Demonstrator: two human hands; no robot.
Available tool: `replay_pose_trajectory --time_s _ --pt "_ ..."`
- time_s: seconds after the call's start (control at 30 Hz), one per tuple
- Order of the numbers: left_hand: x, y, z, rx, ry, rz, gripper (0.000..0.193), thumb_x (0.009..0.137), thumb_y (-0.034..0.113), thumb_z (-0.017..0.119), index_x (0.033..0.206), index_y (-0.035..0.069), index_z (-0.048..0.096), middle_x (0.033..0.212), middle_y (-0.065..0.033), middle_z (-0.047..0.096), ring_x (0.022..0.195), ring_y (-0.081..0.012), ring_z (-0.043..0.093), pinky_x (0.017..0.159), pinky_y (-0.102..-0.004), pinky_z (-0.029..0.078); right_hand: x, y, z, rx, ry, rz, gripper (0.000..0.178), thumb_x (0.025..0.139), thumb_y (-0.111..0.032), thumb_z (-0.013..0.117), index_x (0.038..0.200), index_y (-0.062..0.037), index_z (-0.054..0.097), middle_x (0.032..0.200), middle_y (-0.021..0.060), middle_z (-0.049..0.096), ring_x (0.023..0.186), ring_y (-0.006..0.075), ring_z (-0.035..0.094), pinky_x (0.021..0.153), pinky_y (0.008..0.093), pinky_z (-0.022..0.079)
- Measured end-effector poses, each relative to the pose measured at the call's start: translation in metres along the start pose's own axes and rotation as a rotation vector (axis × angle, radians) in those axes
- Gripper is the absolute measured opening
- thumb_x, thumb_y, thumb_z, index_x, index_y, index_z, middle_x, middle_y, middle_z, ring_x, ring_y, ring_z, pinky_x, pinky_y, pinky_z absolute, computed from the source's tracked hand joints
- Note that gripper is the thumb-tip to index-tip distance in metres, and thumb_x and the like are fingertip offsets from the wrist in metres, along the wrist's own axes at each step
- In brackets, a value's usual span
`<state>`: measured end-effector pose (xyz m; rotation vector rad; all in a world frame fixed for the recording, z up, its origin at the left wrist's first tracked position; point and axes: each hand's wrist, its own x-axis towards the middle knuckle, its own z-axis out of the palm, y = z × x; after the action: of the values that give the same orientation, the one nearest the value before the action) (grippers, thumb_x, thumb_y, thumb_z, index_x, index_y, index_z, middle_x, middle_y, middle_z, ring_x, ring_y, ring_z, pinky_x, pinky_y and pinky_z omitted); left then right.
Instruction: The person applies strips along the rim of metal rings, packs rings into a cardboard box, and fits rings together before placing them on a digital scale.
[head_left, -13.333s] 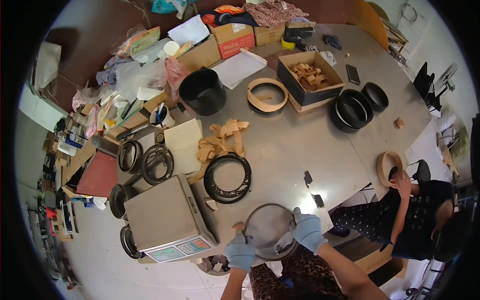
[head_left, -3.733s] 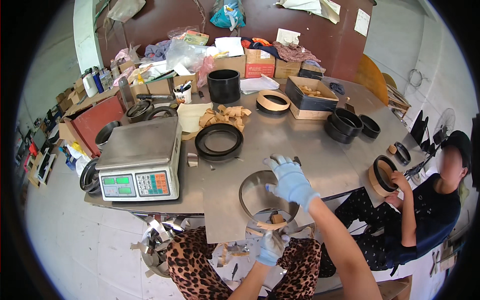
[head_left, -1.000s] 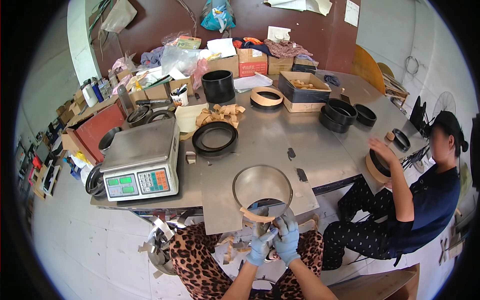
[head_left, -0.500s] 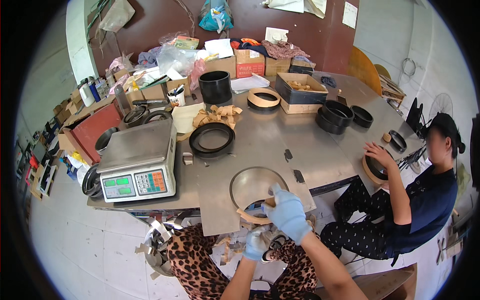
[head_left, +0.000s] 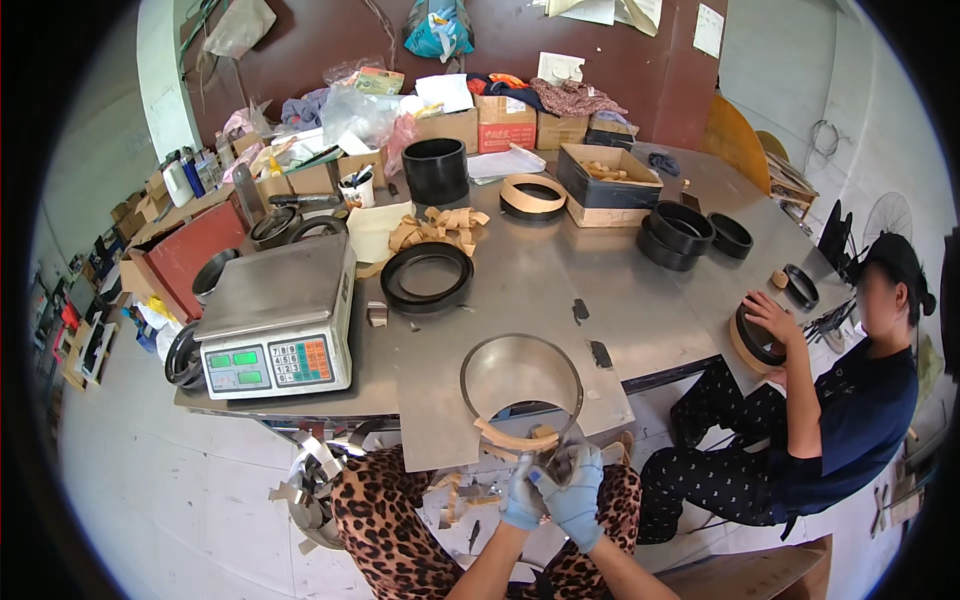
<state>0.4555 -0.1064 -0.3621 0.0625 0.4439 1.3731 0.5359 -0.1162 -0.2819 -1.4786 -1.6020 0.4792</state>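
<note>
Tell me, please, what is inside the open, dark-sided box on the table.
Tan, strip-like pieces show inside the open box. Whatever lies beneath them, or low behind the box's near wall, is covered and cannot be seen.

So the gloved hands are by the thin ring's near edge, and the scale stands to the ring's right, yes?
No: the scale stands to the left of the thin ring, as the head view shows. The gloved left hand and right hand are by the ring's near edge.
</note>
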Motion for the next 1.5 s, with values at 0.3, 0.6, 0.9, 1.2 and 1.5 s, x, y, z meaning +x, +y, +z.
replay_pose_trajectory --time_s 0.3,0.6,0.9,1.2,1.5 --pt "-0.002 0.009 0.016 0.28 -0.105 0.427 0.044 0.088 0.009 0.063 0.13 0.004 0.052 0.125 -0.0105 0.059 0.113 -0.0227 0.057 0.1 -0.0356 0.043 -0.004 0.014 -0.035 -0.142 -0.027 -0.363 0.035 0.071 -0.017 0.075 0.1 -0.0076 0.058 0.092 0.0108 0.058 0.082 0.0302 0.055 0.076 0.0413 0.042" --pt "0.017 0.007 -0.017 0.062 -0.051 0.117 0.054 0.079 0.01 0.064 0.131 0.01 0.049 0.127 -0.0097 0.058 0.12 -0.0285 0.054 0.103 -0.047 0.045 0.111 -0.057 -0.022 -0.102 -0.236 -0.361 0.031 0.075 -0.018 0.073 0.101 -0.0055 0.06 0.087 0.0122 0.062 0.077 0.0334 0.061 0.07 0.0429 0.049" --pt "0.053 -0.02 -0.049 -0.269 -0.236 -0.043 0.062 0.079 0.025 0.072 0.134 0.01 0.047 0.131 -0.0075 0.058 0.117 -0.0287 0.057 0.097 -0.0487 0.049 0.122 -0.068 -0.03 -0.706 -0.582 -0.589 0.03 0.085 -0.042 0.058 0.086 -0.0146 0.071 0.098 0.0055 0.059 0.098 0.0249 0.051 0.08 0.0426 0.039" --pt "0.022 -0.017 0.012 -0.459 -0.191 0.031 0.051 0.08 0.018 0.073 0.126 0.01 0.053 0.113 -0.0107 0.062 0.097 -0.0257 0.061 0.077 -0.0336 0.056 0.23 -0.071 0.05 -0.659 -0.643 -0.881 0.051 0.076 -0.028 0.069 0.123 -0.0104 0.057 0.131 0.0123 0.051 0.121 0.03 0.047 0.1 0.0456 0.036" --pt "-0.01 0.059 -0.003 -0.315 -0.199 -0.049 0.061 0.084 0.019 0.064 0.138 0.007 0.041 0.126 -0.0176 0.053 0.098 -0.0257 0.054 0.078 -0.0284 0.049 0.238 -0.055 0.058 -0.409 -0.863 -0.582 0.028 0.076 -0.019 0.065 0.1 -0.0032 0.065 0.106 0.0206 0.064 0.1 0.037 0.06 0.091 0.0421 0.047"
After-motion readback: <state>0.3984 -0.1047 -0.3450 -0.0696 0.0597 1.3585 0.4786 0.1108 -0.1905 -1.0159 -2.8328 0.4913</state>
